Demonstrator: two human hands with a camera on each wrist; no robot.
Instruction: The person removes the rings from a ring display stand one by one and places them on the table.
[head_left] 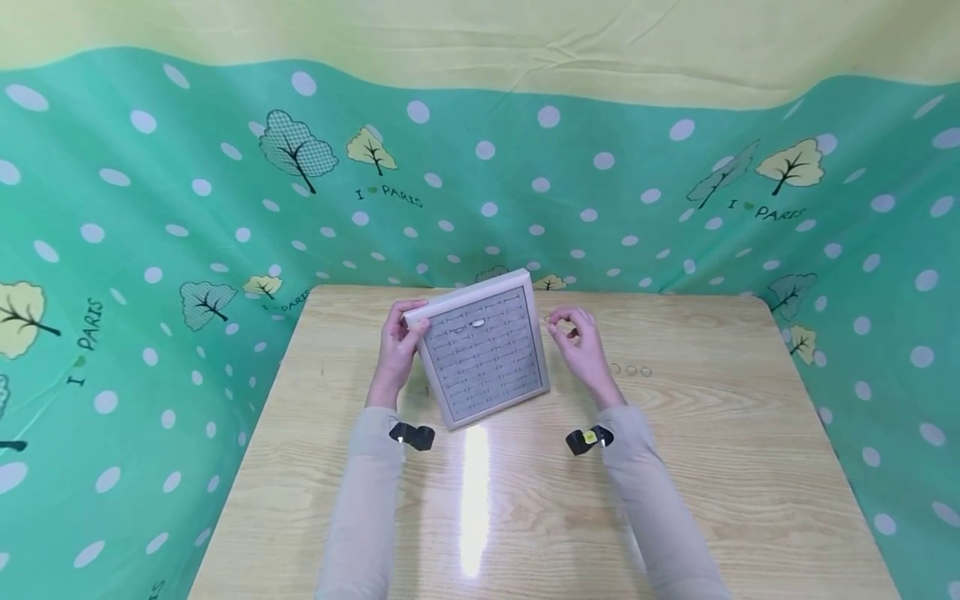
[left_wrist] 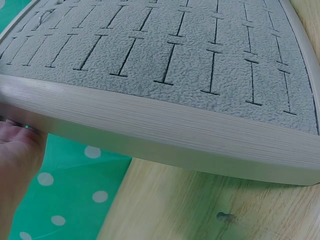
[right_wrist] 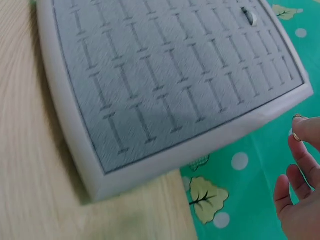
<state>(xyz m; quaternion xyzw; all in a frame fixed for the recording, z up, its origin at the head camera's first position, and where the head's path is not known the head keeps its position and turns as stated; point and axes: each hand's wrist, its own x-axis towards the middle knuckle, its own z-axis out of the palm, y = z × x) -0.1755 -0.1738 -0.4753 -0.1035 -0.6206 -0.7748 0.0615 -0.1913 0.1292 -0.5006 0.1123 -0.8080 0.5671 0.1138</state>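
My left hand [head_left: 397,342] grips a ring display tray [head_left: 534,333] by its upper left corner, thumb on the front rim. The tray is tilted up off the table, its grey slotted pad [left_wrist: 195,65] facing me. A silver ring [right_wrist: 253,19] sits in one of the slots in an upper row. Just beyond the tray's right side, my right hand [head_left: 583,343] pinches a small gold-coloured ring [right_wrist: 296,128] between thumb and index finger. Its other fingers are loosely bent.
Three thin rings [head_left: 632,370] lie in a row on the wooden table [head_left: 720,467], right of my right wrist. A small dark spot [left_wrist: 226,217] shows on the tabletop under the tray. Green dotted cloth [head_left: 480,183] hangs round the table's back and sides.
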